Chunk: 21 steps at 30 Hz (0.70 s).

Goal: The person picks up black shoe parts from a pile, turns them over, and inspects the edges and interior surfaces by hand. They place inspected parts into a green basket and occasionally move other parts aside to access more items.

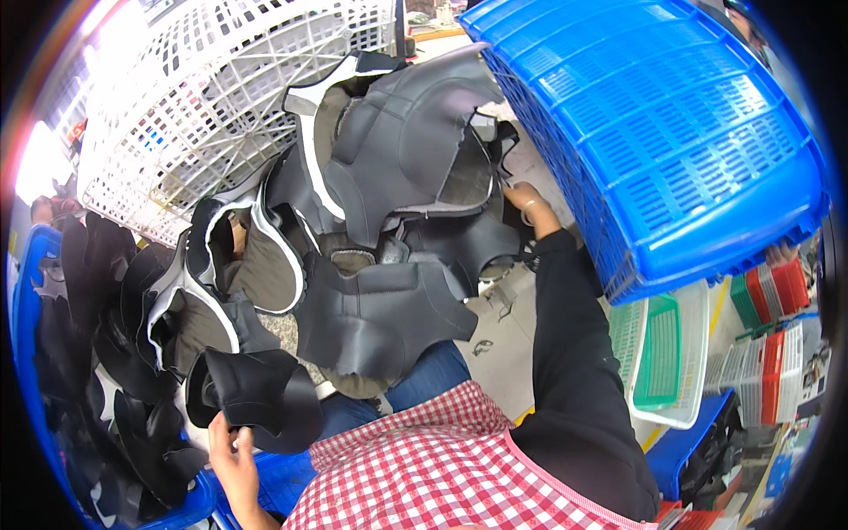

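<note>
My left hand (231, 452), low on the left, pinches the lower edge of a folded black shoe upper (274, 402). Reaching forward past the pile, my right hand (527, 201) has its fingers curled at the dark edge of the large black shoe upper (406, 124); its fingertips are partly hidden. Another black upper (375, 309) lies spread over my lap, its smooth face up. To its left, uppers (265, 269) with grey fuzzy lining and white edges stand curled beside one another.
A white lattice basket (238, 97) tilts at the far left. At the right, a blue crate (671, 132) is tipped over close to my right arm. More black uppers (132, 353) fill a blue bin (31, 353) at the left. White and green baskets (658, 353) stand at the lower right.
</note>
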Each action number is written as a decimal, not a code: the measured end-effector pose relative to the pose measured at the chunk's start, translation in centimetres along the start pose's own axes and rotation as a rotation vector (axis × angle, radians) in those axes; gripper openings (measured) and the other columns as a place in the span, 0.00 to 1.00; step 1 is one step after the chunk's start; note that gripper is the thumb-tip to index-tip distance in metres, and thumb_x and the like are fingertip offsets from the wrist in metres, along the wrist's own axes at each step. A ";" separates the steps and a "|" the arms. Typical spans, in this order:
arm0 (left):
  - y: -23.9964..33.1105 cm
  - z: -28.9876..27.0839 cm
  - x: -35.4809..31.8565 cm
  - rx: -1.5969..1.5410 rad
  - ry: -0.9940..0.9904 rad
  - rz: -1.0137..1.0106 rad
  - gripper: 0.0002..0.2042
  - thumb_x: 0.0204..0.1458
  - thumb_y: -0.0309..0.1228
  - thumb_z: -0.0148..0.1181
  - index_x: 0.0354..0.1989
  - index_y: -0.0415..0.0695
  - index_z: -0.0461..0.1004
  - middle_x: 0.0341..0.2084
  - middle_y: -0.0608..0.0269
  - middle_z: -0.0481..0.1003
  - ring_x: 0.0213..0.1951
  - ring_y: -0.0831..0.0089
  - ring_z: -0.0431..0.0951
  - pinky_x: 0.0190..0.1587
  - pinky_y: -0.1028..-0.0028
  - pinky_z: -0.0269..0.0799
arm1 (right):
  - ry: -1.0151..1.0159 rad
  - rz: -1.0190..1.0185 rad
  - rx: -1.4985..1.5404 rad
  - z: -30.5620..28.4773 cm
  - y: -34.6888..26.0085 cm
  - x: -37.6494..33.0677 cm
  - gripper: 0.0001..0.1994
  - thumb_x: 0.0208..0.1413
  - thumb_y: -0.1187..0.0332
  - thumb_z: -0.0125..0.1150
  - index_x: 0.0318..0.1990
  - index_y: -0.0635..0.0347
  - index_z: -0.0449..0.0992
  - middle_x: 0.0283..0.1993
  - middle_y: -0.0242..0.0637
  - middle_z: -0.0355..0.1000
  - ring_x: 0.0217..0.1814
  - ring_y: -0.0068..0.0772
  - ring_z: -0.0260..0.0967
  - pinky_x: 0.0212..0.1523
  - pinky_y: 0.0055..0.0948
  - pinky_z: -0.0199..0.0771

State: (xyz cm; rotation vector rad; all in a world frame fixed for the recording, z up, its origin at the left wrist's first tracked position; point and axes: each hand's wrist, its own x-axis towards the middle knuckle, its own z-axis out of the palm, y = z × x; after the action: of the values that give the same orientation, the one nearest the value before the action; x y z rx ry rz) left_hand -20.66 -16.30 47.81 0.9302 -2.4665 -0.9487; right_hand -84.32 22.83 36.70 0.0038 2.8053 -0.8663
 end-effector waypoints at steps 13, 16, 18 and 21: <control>-2.7 8.2 3.2 -0.040 0.332 0.039 0.23 0.53 0.30 0.74 0.54 0.31 0.75 0.54 0.47 0.72 0.55 0.53 0.74 0.62 0.61 0.65 | -0.500 -0.549 1.096 -4.8 -8.8 -5.5 0.42 0.57 0.67 0.70 0.77 0.60 0.54 0.69 0.41 0.67 0.68 0.32 0.67 0.67 0.31 0.66; -2.6 8.9 4.1 -0.041 0.361 0.013 0.21 0.54 0.28 0.72 0.54 0.31 0.76 0.53 0.50 0.73 0.55 0.57 0.74 0.61 0.63 0.67 | -0.463 -0.799 0.760 -7.2 -15.7 -11.4 0.42 0.55 0.64 0.69 0.75 0.63 0.56 0.69 0.48 0.68 0.67 0.39 0.69 0.65 0.33 0.68; -3.1 9.0 4.4 -0.124 0.366 0.016 0.21 0.54 0.28 0.72 0.54 0.31 0.76 0.54 0.50 0.72 0.55 0.57 0.74 0.61 0.63 0.66 | -0.286 -0.912 0.427 -6.5 -19.6 -14.8 0.35 0.54 0.63 0.67 0.68 0.66 0.64 0.63 0.55 0.72 0.63 0.44 0.72 0.61 0.37 0.71; -4.5 8.6 5.0 -0.170 0.364 0.034 0.23 0.54 0.27 0.72 0.56 0.31 0.74 0.56 0.49 0.72 0.57 0.56 0.73 0.64 0.62 0.64 | 0.032 -0.984 0.173 -3.7 -23.9 -17.7 0.23 0.55 0.62 0.64 0.52 0.71 0.73 0.49 0.64 0.75 0.54 0.57 0.75 0.54 0.45 0.74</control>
State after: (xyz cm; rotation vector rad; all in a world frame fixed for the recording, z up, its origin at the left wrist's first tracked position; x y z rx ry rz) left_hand -26.66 -18.14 38.89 0.9088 -2.0585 -0.8731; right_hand -69.20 6.18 56.48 -1.4214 2.6588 -1.2593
